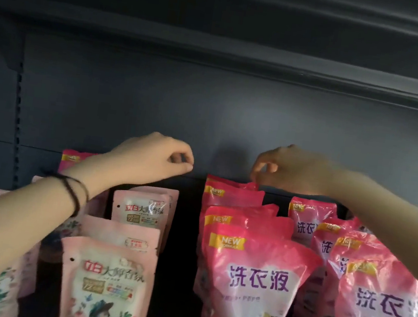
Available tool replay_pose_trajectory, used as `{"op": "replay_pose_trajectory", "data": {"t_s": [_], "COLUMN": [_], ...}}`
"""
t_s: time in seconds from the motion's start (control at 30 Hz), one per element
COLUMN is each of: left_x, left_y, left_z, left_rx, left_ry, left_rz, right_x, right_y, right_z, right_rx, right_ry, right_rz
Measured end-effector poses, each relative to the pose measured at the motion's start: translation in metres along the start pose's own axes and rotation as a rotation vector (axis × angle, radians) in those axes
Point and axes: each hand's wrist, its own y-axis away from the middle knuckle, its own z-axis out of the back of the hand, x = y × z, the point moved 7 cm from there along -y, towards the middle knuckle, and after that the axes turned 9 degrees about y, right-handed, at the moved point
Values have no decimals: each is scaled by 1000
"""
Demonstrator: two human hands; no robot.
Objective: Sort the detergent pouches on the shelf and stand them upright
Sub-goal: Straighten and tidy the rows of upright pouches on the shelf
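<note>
Pale pink floral pouches stand upright in a row at the left, one behind another. Bright pink pouches with purple lettering stand in a row right of the middle, and a second such row is at the far right. My right hand reaches over these rows and pinches the top corner of the rearmost bright pink pouch. My left hand hovers above the pale pink row with fingers curled, thumb against forefinger, holding nothing. One bright pink pouch stands at the back left, behind my left wrist.
A dark gap runs between the pale pink row and the bright pink row. The dark back panel rises behind the pouches, with the shelf above overhead. A slotted upright stands at the left.
</note>
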Motion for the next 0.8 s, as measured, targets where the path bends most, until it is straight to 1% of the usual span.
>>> {"op": "replay_pose_trajectory", "data": {"t_s": [0.1,0.17,0.27,0.4,0.47,0.5,0.6,0.63,0.73,0.8], "left_x": [6,9,12,14,15,14,16,19,41,59], "left_y": [43,70,112,166,184,193,212,218,233,237], "left_z": [34,50,60,62,61,62,66,67,70,77], "left_rx": [-134,-191,-261,-387,-427,-441,-451,-453,-445,-438], "left_ry": [208,299,368,397,361,304,14,-48,-70,-136], "left_rz": [22,54,122,193,238,257,278,280,310,293], "right_x": [24,45,78,131,158,172,201,209,226,235], "right_y": [32,50,70,82,80,78,75,73,64,55], "right_z": [24,36,44,32,23,17,0,-5,-18,-22], "right_rx": [-137,-228,-366,-434,-418,-401,-356,-347,-317,-296], "right_ry": [-181,-297,-426,-600,-638,-637,-586,-564,-575,-540], "right_rz": [-41,-58,-64,-27,5,23,46,44,19,-9]}}
